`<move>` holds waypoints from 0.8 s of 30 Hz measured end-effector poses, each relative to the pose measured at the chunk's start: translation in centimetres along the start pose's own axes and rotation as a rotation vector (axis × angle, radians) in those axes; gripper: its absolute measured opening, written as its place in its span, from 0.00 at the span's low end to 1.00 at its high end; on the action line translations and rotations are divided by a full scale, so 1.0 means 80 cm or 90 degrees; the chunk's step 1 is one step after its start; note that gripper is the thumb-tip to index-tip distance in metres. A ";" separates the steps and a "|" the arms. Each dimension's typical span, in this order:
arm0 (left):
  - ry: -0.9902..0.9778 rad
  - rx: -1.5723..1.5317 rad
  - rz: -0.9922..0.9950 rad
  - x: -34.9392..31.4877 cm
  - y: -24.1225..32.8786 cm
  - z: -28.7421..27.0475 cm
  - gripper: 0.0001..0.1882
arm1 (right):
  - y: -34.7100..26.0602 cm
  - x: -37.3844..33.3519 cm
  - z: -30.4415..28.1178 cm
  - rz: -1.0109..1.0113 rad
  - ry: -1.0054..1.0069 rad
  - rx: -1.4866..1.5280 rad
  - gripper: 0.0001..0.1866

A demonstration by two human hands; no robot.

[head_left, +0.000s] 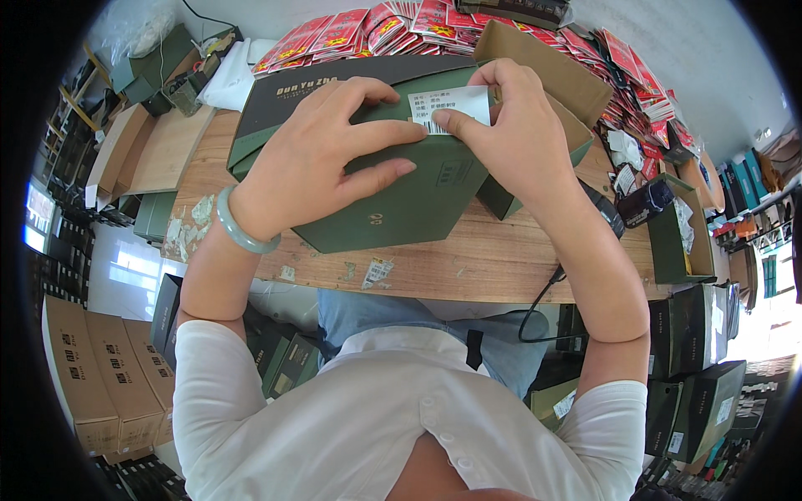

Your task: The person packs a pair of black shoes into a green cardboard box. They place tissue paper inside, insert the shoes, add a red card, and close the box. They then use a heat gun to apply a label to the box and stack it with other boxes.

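Both hands [313, 146] [522, 129] at white label [461, 99]

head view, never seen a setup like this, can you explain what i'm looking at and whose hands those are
There's no machine: these are a person's own bare hands. The single picture comes from the left of two wide fisheye cameras worn on their head, looking down, so edges bend.

On the wooden table sits a green box, with an open box behind it and red packets piled beyond. The right hand has its thumb on a white label at the green box's edge; the left hand spreads over the box, a fingertip at the label's lower left.
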State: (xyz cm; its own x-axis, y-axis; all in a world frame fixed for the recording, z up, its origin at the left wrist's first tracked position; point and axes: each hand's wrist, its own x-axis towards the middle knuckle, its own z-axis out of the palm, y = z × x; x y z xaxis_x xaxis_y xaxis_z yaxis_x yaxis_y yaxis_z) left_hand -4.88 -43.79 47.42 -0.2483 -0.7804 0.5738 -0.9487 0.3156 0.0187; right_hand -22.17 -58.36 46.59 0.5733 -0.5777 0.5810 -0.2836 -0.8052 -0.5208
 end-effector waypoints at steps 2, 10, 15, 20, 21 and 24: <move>-0.027 0.011 -0.014 0.003 0.003 -0.003 0.19 | 0.001 0.003 0.000 -0.001 -0.004 0.004 0.20; -0.055 0.081 -0.020 0.002 0.004 0.003 0.30 | -0.025 0.031 -0.021 0.001 -0.088 -0.114 0.17; -0.039 0.089 -0.042 0.001 0.002 0.009 0.34 | -0.041 0.054 -0.015 0.018 -0.187 -0.283 0.23; -0.025 0.088 -0.039 0.000 0.002 0.009 0.32 | -0.044 0.059 -0.014 0.000 -0.197 -0.342 0.26; -0.025 0.085 -0.027 0.000 0.002 0.007 0.31 | -0.044 0.058 -0.016 0.002 -0.195 -0.340 0.27; -0.009 0.045 0.000 -0.002 0.001 0.001 0.25 | -0.052 0.061 -0.023 0.038 -0.241 -0.366 0.22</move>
State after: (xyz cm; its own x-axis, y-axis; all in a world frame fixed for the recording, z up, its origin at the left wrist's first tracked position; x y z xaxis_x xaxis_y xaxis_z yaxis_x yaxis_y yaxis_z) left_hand -4.97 -43.69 47.30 -0.2503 -0.7879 0.5627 -0.9601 0.2770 -0.0393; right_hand -19.60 -58.07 52.77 0.7430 -0.6211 0.2494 -0.6260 -0.7768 -0.0693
